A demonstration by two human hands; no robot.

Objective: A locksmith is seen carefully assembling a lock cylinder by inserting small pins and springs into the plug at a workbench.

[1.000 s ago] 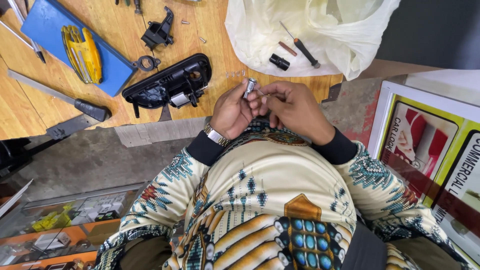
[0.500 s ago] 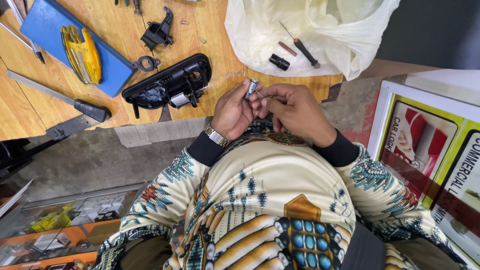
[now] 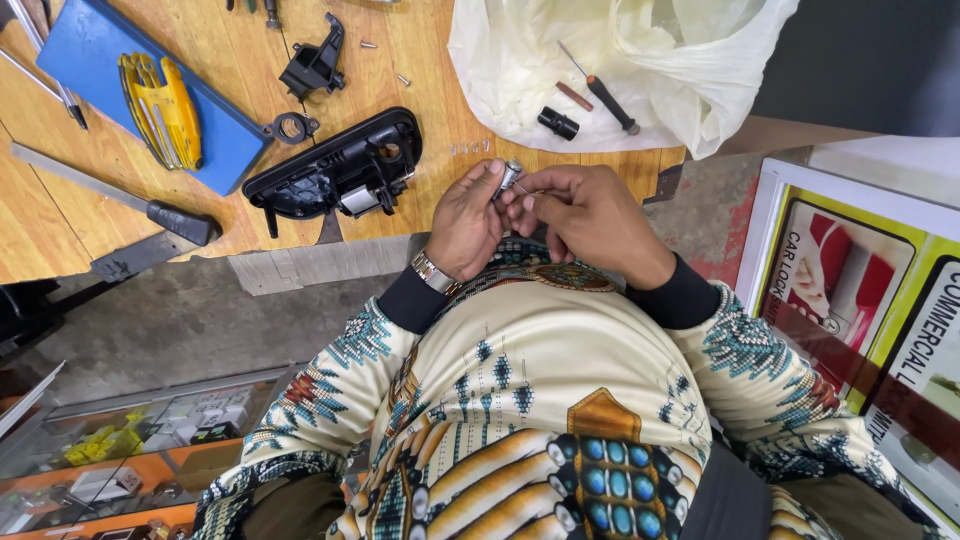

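Wood planks form the worktop [image 3: 420, 60] across the upper left of the frame, carrying a blue tray [image 3: 90, 50] with a yellow tool set [image 3: 160, 108], a black door handle housing [image 3: 335, 165] and a pale plastic bag [image 3: 620, 55] at upper centre; its near edge meets a grey concrete ledge [image 3: 180, 310]. Just below that edge, at centre, the left hand [image 3: 465, 220] pinches a small metal cylinder [image 3: 507, 177] while the right hand [image 3: 590, 215] closes its fingertips on the part's end, both hands touching above the patterned shirt [image 3: 540, 400].
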